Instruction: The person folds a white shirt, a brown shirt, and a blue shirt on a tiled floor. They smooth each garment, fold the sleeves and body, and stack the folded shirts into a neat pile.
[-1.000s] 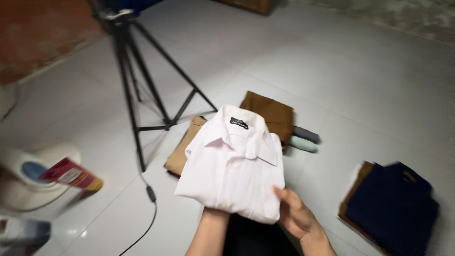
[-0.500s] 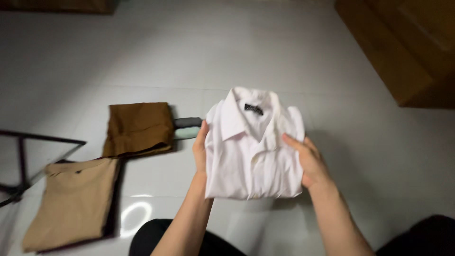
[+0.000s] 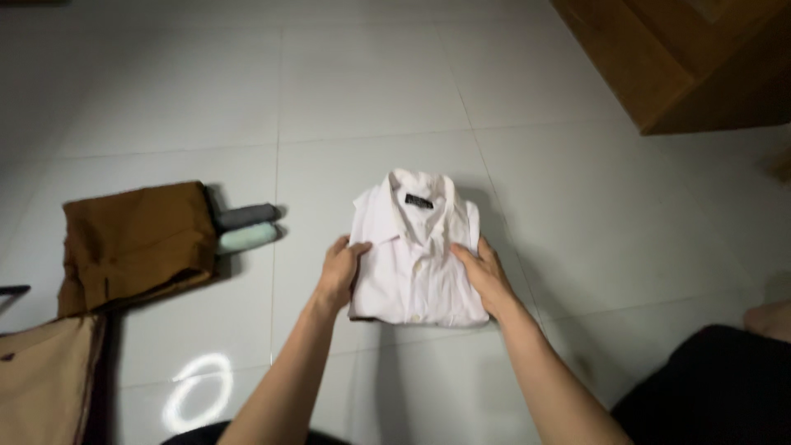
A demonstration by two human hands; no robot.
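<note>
A folded white collared shirt lies flat on the pale tiled floor, its collar pointing away from me. My left hand grips the shirt's left edge, fingers curled over the fabric. My right hand grips the right edge, with the fingers lying on top of the shirt. Both forearms reach in from the bottom of the view.
A folded brown garment lies to the left, with a grey roll and a mint roll beside it. A tan folded garment sits at the bottom left. Wooden furniture stands at the top right. My dark-clothed leg is at the bottom right.
The shirt has come down from being held up in the air onto the floor tile, further right of the brown pile. Both hands now sit at its sides.
</note>
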